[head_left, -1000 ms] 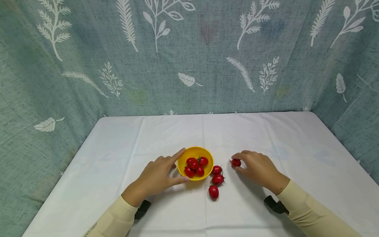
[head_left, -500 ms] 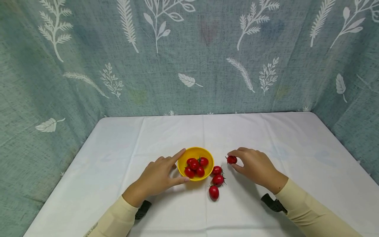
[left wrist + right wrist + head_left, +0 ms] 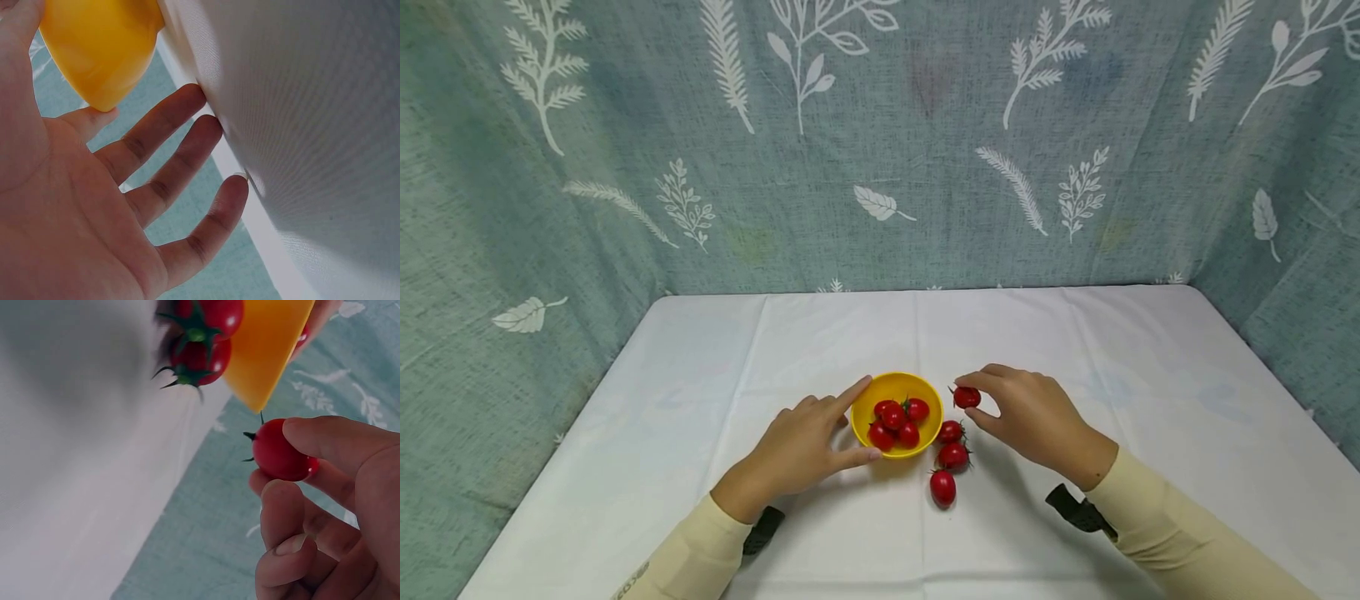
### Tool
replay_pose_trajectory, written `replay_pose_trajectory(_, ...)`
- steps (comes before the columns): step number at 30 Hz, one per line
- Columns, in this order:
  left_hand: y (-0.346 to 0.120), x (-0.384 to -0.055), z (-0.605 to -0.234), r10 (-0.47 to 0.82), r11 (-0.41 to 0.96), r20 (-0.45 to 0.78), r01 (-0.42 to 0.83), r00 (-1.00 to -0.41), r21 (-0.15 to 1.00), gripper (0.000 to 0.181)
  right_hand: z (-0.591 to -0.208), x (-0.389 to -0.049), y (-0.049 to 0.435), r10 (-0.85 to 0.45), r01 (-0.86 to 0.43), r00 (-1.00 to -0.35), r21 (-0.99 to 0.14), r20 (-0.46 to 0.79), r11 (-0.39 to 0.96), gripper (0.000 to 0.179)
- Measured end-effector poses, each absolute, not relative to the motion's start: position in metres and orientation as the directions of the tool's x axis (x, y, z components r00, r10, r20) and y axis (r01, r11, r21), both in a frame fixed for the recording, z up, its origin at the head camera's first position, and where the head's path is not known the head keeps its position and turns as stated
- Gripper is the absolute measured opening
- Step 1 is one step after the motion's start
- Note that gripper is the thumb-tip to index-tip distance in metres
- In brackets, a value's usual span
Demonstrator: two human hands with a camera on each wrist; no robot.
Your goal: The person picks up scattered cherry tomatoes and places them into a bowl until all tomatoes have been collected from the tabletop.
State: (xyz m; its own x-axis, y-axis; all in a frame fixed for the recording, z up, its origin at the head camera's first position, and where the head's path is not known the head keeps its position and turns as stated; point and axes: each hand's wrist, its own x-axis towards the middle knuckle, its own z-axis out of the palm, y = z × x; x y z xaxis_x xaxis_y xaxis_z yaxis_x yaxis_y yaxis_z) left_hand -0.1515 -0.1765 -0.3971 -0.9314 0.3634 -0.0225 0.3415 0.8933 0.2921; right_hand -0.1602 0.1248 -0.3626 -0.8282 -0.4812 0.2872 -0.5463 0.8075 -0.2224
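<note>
Yellow bowl [image 3: 891, 387] on the white-clothed worktop [image 3: 775, 342], holding at least five cherry tomatoes [image 3: 892, 415]. Clock positions taken from the bowl's centre, head view.

Left hand [image 3: 793, 454] at between 8 and 9 o'clock: grip spread, thumb touching the rim near 7, index finger near 11, both fairly straight. Left wrist view: tips of the other three fingers against the cloth.

Right hand [image 3: 1030, 418] at 3 o'clock: grip pinching one cherry tomato [image 3: 967, 397] between thumb and index finger. This held fruit is off the cloth, outside the bowl, just beside the rim between 2 and 3 o'clock; calyx toward 9.

Three loose cherry tomatoes [image 3: 953, 457] on the worktop, running from half past 3 to 5 o'clock; the upper two touch each other. Contact between the uppermost and the bowl: cannot tell.

Cream sleeves [image 3: 1183, 521] on both arms. Beyond the worktop, at 12, a green-blue curtain [image 3: 790, 225] with white leaf prints.
</note>
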Motion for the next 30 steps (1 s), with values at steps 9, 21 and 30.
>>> replay_pose_trajectory(9, -0.177, -0.151, -0.398, 0.361, 0.894, -0.025, 0.338, -0.932, 0.295, 0.094, -0.359, -0.161, 0.108, -0.506, -0.571, -0.815, -0.24, 0.284, 0.785, 0.035)
replay_pose_trajectory(21, -0.177, -0.151, -0.396, 0.358, 0.896, -0.041, 0.331, -0.933, 0.296, 0.094, -0.365, -0.158, 0.087, -0.555, -0.61, -0.79, -0.243, 0.263, 0.754, 0.033)
replay_pose_trajectory(30, -0.177, -0.151, -0.395, 0.357, 0.898, -0.047, 0.329, -0.933, 0.292, 0.094, -0.373, -0.159, 0.082, -0.56, -0.606, -0.794, -0.242, 0.235, 0.758, 0.034)
